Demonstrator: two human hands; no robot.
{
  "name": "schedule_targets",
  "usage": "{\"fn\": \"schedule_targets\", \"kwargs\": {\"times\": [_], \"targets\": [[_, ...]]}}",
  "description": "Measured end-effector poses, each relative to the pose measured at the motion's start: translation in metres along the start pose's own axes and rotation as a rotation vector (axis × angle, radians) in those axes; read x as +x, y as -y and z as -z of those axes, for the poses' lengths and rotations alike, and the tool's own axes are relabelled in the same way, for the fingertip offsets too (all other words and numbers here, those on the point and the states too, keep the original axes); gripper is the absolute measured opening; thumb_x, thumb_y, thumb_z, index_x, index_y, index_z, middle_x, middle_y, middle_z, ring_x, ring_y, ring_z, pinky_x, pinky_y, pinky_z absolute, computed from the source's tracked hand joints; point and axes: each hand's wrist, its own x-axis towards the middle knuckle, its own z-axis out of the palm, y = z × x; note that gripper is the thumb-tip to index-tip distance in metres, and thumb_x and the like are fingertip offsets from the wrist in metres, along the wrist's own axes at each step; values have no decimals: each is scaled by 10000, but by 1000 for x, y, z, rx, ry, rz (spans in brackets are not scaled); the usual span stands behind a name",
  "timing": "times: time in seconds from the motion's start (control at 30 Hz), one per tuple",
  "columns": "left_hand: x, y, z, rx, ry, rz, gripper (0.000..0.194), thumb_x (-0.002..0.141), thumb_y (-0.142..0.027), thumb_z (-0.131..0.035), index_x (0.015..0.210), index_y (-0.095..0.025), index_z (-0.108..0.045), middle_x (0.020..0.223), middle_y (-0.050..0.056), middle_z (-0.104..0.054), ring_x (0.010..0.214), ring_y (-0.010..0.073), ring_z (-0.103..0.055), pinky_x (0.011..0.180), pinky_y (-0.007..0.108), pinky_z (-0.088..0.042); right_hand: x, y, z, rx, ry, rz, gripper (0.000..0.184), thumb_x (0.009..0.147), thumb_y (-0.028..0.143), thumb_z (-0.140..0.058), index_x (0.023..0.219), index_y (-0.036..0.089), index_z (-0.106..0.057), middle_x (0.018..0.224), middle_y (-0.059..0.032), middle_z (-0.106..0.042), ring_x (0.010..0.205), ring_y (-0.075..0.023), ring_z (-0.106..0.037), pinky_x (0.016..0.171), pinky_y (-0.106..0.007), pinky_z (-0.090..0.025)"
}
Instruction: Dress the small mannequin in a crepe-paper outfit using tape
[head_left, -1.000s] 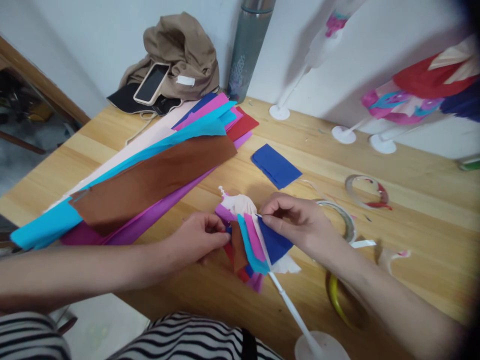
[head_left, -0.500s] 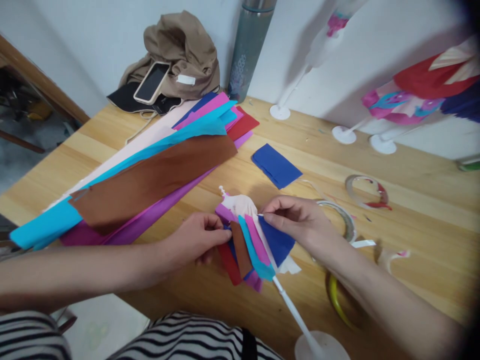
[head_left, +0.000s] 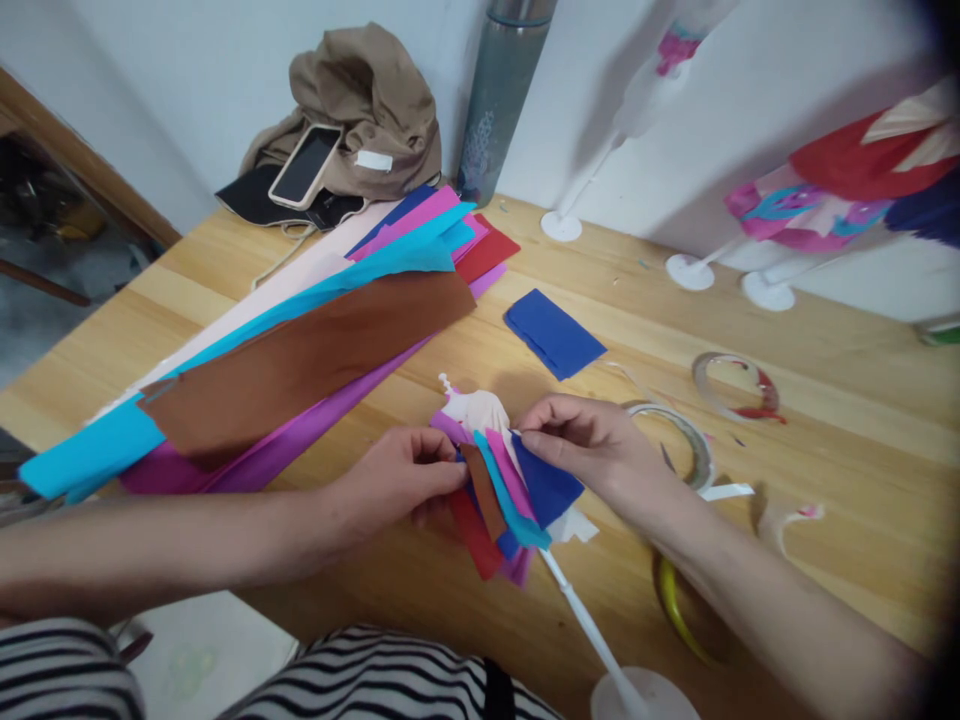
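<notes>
Between my hands lies a small figure point(head_left: 480, 410) on a white stick point(head_left: 581, 610), skirted with overlapping strips of blue, brown, turquoise, pink, red and purple paper or cloth. My left hand point(head_left: 420, 465) pinches a blue strip at the left side of this skirt, beside the brown strip point(head_left: 486, 490). My right hand point(head_left: 589, 435) is closed, thumb and finger pinching the top edge of a dark blue piece point(head_left: 551, 485) at the right side. The stick runs down to a round white base point(head_left: 649, 695) near my lap.
Long coloured sheets point(head_left: 315, 360) lie to the left, with a folded blue piece point(head_left: 555, 332) behind the figure. Tape rolls point(head_left: 701, 455) sit to the right. A phone point(head_left: 306, 168), a brown cloth bag point(head_left: 367, 110), a bottle point(head_left: 499, 110) and several white stands point(head_left: 561, 225) are along the wall.
The dark blue piece has shifted slightly left with my right hand, and its pale edge is less visible. The skirt strips have turned a little. My left hand has moved slightly right.
</notes>
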Motion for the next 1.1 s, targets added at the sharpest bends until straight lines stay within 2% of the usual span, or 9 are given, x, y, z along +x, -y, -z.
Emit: {"fn": "schedule_targets", "kwargs": {"times": [0.27, 0.43, 0.63, 1.1], "targets": [[0, 0, 1, -22, -9, -3, 322, 674, -405, -723, 629, -188, -489, 513, -47, -531, 446, 64, -465, 438, 189, -331, 1, -3, -3, 30, -45, -29, 311, 644, 448, -804, 670, 185, -640, 633, 7, -595, 576, -106, -495, 551, -251, -409], [-1, -3, 0, -23, -23, 58, 378, 748, -490, -708, 662, -192, -491, 473, -47, -539, 395, 64, -453, 392, 179, -311, 1, -6, -1, 23, -53, -52, 330, 645, 466, -797, 672, 183, -630, 619, 13, -584, 558, -101, -478, 530, -247, -384], [-3, -8, -2, 31, -17, 171, 267, 884, -347, -594, 687, -195, -498, 415, -62, -499, 343, 61, -403, 352, 157, -291, 1, -5, -1, 12, -44, -66, 341, 670, 488, -786, 686, 189, -622, 619, 16, -582, 550, -101, -476, 528, -249, -386], [-11, -20, -3, 58, -56, 320, 337, 914, -238, -471, 585, -175, -504, 453, -48, -511, 323, 69, -452, 318, 173, -320, 3, -10, 0, -45, -78, -60, 362, 651, 511, -789, 677, 183, -638, 607, 1, -607, 532, -110, -500, 513, -258, -397]]}}
